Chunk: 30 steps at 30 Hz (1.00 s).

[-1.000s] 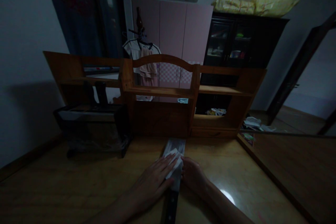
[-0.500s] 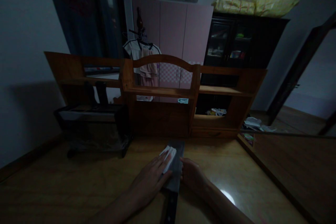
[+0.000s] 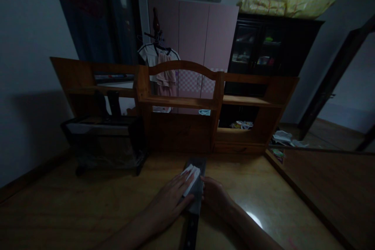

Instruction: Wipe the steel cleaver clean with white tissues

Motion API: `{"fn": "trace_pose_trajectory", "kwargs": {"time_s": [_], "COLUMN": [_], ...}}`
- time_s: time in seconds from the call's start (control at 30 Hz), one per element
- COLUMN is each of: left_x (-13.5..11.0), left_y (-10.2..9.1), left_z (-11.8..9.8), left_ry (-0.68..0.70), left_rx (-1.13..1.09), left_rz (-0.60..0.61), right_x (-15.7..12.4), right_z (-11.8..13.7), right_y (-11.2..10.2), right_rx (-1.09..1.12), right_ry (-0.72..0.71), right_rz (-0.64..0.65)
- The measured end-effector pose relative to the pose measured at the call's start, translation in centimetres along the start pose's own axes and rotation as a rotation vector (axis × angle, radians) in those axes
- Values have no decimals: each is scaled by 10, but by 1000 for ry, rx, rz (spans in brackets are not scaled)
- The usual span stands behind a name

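One tissue (image 3: 193, 174) now farther right

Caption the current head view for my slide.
Left hand on a white cloth or tissue atop a cleaver, right hand at the right side of the blade, black handle toward the wearer.

Extending the bare left forearm (image 3: 131, 227) from the lower left and the bare right forearm (image 3: 249, 222) from the lower right. Laying the bare, flat left hand (image 3: 169, 200) palm down, holding its fingers (image 3: 178, 183) close together and angling the thumb (image 3: 185, 203) away from them. Curling the bare right hand (image 3: 217, 195) inward beside it, hiding its fingertips.
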<state>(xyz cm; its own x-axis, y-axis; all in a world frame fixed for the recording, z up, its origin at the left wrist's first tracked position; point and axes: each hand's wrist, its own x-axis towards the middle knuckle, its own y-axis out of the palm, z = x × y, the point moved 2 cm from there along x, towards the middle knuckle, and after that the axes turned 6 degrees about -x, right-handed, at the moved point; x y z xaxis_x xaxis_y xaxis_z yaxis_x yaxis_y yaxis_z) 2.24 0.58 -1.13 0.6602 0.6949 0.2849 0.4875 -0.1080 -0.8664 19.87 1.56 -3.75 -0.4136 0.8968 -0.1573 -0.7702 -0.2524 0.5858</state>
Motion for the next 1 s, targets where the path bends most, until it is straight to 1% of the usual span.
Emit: {"fn": "trace_pose_trajectory", "kwargs": {"time_s": [0.13, 0.3, 0.47, 0.67, 0.8, 1.0], "left_x": [-1, -2, -1, -1, -1, -1], "left_y": [0, 3, 4, 4, 5, 5], "left_z": [1, 2, 2, 1, 1, 2], "left_ry": [0, 30, 22, 5, -4, 25], "left_rx": [10, 14, 4, -15, -8, 9], "left_rz": [0, -42, -14, -1, -15, -33], "right_x": [-4, -5, -6, -5, -2, 1], "right_z": [3, 3, 4, 2, -1, -4], "right_y": [6, 12, 13, 10, 5, 1], "right_rx": [17, 13, -24, -21, -46, -29], "right_ry": [50, 24, -3, -12, -9, -31], "right_rz": [-54, -44, -29, 7, -4, 36]}}
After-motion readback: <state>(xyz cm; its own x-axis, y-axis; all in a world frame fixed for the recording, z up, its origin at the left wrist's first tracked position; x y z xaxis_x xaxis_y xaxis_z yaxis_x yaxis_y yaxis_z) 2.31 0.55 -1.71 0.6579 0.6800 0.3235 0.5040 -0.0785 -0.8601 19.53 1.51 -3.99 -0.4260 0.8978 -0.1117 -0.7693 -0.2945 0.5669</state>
